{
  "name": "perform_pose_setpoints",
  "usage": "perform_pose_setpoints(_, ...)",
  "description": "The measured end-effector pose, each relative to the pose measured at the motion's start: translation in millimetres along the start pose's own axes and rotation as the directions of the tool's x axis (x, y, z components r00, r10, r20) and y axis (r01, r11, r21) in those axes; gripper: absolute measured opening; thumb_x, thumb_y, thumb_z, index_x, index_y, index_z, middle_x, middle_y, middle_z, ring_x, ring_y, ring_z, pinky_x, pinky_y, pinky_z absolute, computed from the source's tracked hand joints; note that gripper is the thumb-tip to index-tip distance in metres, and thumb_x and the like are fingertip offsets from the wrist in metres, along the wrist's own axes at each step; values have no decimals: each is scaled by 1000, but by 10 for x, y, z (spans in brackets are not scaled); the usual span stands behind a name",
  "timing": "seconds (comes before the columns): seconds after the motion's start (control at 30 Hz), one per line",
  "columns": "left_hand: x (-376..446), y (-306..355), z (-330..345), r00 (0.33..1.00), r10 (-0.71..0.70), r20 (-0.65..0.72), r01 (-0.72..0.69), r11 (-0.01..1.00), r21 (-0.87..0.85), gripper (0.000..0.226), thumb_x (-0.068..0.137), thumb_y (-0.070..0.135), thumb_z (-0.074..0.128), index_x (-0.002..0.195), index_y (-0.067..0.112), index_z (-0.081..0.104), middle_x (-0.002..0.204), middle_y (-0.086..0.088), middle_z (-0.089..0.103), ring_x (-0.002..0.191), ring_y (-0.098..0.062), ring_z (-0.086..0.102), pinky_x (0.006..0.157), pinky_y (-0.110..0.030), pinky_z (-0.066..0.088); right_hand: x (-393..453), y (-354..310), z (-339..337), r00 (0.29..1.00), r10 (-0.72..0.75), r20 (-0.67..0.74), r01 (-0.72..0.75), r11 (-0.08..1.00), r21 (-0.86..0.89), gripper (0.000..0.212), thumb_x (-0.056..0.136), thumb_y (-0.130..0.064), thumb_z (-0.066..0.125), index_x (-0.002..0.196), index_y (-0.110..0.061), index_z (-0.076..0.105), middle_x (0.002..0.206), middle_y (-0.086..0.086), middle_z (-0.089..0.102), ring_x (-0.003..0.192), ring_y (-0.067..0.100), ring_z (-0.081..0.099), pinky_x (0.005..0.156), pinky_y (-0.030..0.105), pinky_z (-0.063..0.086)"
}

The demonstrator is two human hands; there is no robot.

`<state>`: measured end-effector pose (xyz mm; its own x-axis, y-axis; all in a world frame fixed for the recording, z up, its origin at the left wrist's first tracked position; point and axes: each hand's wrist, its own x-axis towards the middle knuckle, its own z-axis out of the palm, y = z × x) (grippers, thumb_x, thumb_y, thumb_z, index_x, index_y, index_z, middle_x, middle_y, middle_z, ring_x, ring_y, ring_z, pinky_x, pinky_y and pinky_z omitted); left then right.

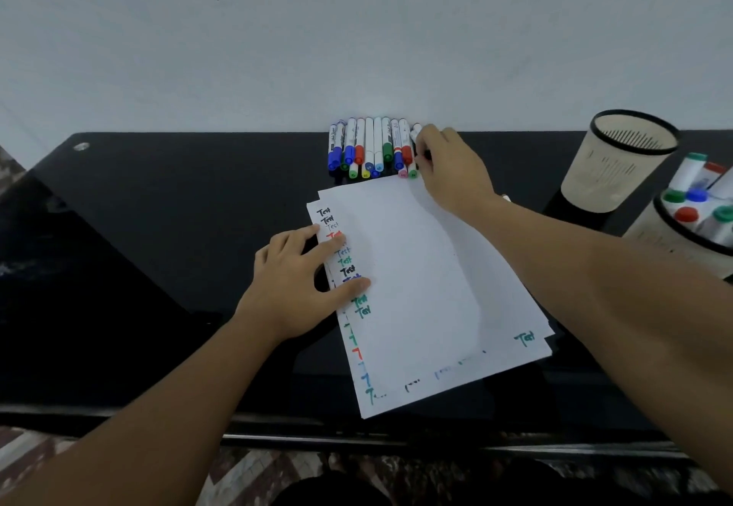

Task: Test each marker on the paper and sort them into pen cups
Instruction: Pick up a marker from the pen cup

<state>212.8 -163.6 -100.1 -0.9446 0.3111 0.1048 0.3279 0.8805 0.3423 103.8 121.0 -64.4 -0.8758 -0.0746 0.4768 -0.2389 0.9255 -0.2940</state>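
The right hand (448,166) reaches to the right end of the row of markers (369,148) lying side by side at the far edge of the dark surface (158,228), against the wall, and its fingers curl round the last marker (416,133) there, whose white barrel shows above the knuckles. The left hand (301,279) lies flat with straight fingers on the left margin of the stack of paper (416,275), pinning it. The main risk is in the lift: the markers lie touching one another, so pulling the end one out at an angle could nudge its neighbours and set them rolling toward the paper or off the row. The top sheet looks slightly raised and skewed over the sheets beneath, so if the left hand eases off while writing, the sheet may slide and smear the test stroke. The two pen cups stand at the right, the far cup (618,164) apparently empty and tilted in the wide view, the near cup (670,244) already crowded with capped markers; a careless drop there could tip it or land the marker in the wrong cup.
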Motion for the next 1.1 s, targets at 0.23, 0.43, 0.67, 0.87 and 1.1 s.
perform_pose_setpoints(0.23, 3, -5, 8, 1000, -3, -3, 3, 1000, -1, 90, 75, 96, 33, 150, 47, 40, 159, 11, 29, 146, -13, 16, 121, -45, 12, -194, -201, -397, 974, -87, -208, 116, 984, 133, 22, 99, -12, 60, 120, -9, 61, 113, 9, 57, 84, 17, 58, 74, 33, 52)
perform_pose_setpoints(0.43, -6, 18, -8, 1000, 2, -19, -3, 999, -34, 91, 75, 95, 35, 150, 43, 42, 158, 9, 30, 146, -14, 17, 120, -45, 13, -598, -438, -664, 936, -222, -272, 258, 961, 102, 13, 104, -13, 57, 112, -4, 62, 116, 14, 55, 101, 24, 56, 84, 32, 53)
perform_pose_setpoints(0.67, -95, 43, -55, 996, 1, -90, -18, 982, -189, 88, 78, 85, 50, 149, 34, 47, 149, 8, 42, 138, -14, 32, 114, -43, 36, -1028, -694, -723, 966, -219, 140, 201, 970, 134, 41, 112, -33, 37, 151, -22, 41, 107, 2, 62, 88, 19, 59, 67, 34, 44)
perform_pose_setpoints(0.87, -178, 155, -169, 995, -55, -79, 18, 914, -404, 59, 91, 57, 65, 144, 34, 52, 133, 15, 56, 120, -3, 51, 98, -28, 44, -1275, -762, -631, 898, -99, 428, 49, 991, 126, 27, 111, -35, 32, 124, -18, 49, 103, 1, 57, 83, 19, 57, 76, 41, 49)
perform_pose_setpoints(1.1, -484, 207, -38, 983, 57, -175, -103, 959, -264, 51, 96, 57, 55, 138, 28, 58, 113, 18, 61, 106, -3, 53, 90, -26, 48, -1413, -833, -581, 860, -163, 484, 188, 982, -4, 32, 110, -50, 25, 134, -36, 42, 94, -3, 61, 84, 20, 61, 70, 41, 53)
